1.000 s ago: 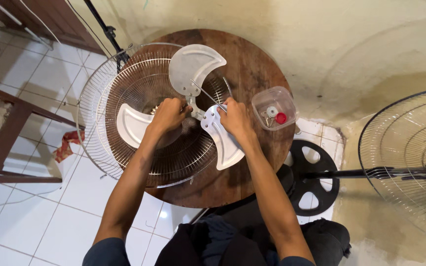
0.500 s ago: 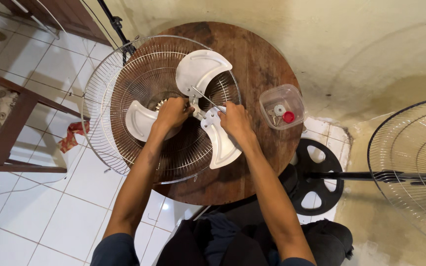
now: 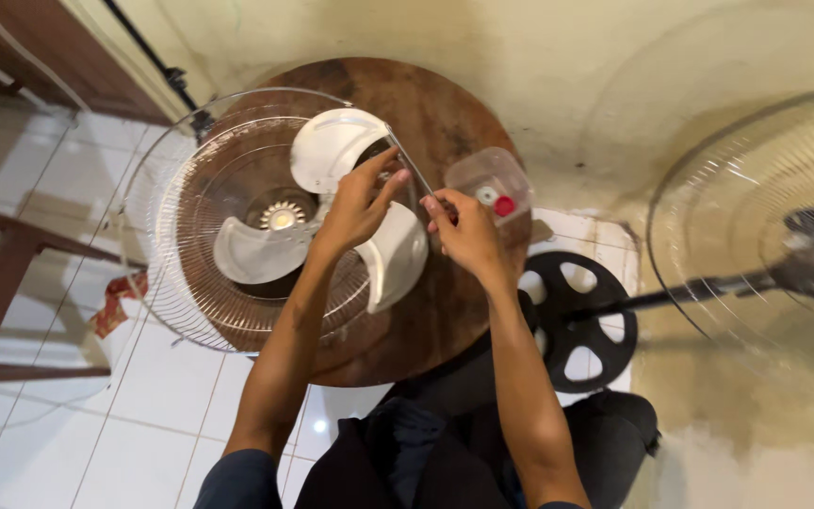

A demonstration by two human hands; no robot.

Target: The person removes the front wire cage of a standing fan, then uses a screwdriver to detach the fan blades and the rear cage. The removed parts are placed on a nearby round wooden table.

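While the right hand (image 3: 463, 231) is pinching the lower end of a thin metal rod (image 3: 409, 162) between its fingertips, the left hand (image 3: 358, 205) is closing loosely around the rod's middle, just above the hub of a three-bladed white fan blade (image 3: 332, 203). The blade is lying on a wire fan guard (image 3: 176, 203), which is resting on a round wooden table (image 3: 445, 104). A clear plastic container (image 3: 492, 179) holding small parts is sitting just beside the right hand.

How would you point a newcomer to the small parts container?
Start at the round wooden table and go to its right edge, past the right hand. The container is a clear plastic tub, alone in holding a red cap among small parts.
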